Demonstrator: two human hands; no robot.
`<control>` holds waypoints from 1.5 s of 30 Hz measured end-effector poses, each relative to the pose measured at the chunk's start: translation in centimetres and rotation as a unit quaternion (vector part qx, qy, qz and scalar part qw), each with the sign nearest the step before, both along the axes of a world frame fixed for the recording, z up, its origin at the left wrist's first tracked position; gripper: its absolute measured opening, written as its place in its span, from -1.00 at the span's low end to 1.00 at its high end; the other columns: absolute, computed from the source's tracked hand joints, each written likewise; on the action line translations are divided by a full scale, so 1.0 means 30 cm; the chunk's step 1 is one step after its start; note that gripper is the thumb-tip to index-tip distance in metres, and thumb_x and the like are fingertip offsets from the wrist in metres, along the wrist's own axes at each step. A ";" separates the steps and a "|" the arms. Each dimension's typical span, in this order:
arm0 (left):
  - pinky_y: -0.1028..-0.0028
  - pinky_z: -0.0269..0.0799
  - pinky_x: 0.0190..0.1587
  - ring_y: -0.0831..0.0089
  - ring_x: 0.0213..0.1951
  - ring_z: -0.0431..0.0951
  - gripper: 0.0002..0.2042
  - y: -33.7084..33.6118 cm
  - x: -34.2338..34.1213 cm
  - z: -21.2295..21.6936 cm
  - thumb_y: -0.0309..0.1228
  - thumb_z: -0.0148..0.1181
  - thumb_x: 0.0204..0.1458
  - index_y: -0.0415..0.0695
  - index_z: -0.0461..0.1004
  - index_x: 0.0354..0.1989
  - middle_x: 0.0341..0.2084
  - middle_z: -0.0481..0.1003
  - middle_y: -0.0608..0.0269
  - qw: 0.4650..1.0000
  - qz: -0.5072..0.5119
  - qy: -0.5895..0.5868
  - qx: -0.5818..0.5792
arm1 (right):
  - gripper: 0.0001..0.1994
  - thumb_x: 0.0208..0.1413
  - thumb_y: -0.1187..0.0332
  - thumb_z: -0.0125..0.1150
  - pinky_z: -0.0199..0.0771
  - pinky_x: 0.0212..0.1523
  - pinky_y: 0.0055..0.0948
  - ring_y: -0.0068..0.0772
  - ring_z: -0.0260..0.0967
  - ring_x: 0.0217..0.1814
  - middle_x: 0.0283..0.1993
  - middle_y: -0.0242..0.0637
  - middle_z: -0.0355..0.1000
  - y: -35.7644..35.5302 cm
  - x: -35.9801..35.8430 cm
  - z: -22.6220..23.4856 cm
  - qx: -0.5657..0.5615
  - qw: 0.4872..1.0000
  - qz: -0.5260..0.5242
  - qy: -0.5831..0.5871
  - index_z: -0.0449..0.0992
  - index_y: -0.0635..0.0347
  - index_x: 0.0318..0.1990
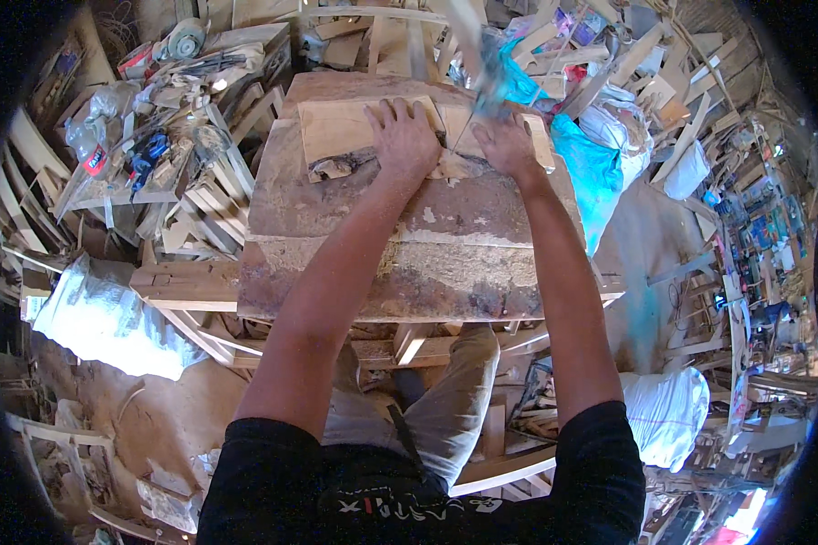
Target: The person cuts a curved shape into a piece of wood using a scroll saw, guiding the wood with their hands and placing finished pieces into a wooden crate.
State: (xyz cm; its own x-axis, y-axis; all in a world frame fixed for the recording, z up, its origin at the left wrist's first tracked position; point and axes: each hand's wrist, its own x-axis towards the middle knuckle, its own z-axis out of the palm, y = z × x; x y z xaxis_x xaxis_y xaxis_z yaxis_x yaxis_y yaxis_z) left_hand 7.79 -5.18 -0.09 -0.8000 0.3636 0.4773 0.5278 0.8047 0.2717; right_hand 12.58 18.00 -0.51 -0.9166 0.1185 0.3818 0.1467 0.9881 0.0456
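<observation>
My left hand (404,138) lies flat on a pale wooden board (332,127), fingers spread and pressing on its top. The board rests on a worn, dusty workbench top (327,213) and has a rough, dark knotty hollow on its near edge. My right hand (507,145) is closed at the board's right part, beside a narrow dark line running across the wood. Just beyond it is a long, pale and bluish shape (491,86), smeared by motion. What the right hand grips is too blurred to name. Sawdust (463,263) covers the bench's lower, near part.
A side table (164,195) at left bears a plastic bottle (89,150) and tools. Wood offcuts (214,204) are heaped around. A turquoise sheet (595,182) hangs by the bench's right edge. White sacks (668,413) stand right of my legs, and white plastic sheeting (109,318) lies left.
</observation>
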 end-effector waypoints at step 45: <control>-0.40 -0.34 0.47 -0.23 0.45 0.16 -0.54 0.040 -0.068 -0.034 -0.27 -0.06 0.23 -0.24 0.49 0.21 0.33 0.32 -0.26 0.995 0.020 -0.018 0.091 | -0.54 0.40 0.03 0.04 0.26 0.28 0.18 0.41 0.28 0.25 0.19 0.20 0.45 0.144 -0.108 -0.123 0.076 0.972 0.148 0.168 0.51 0.32 0.09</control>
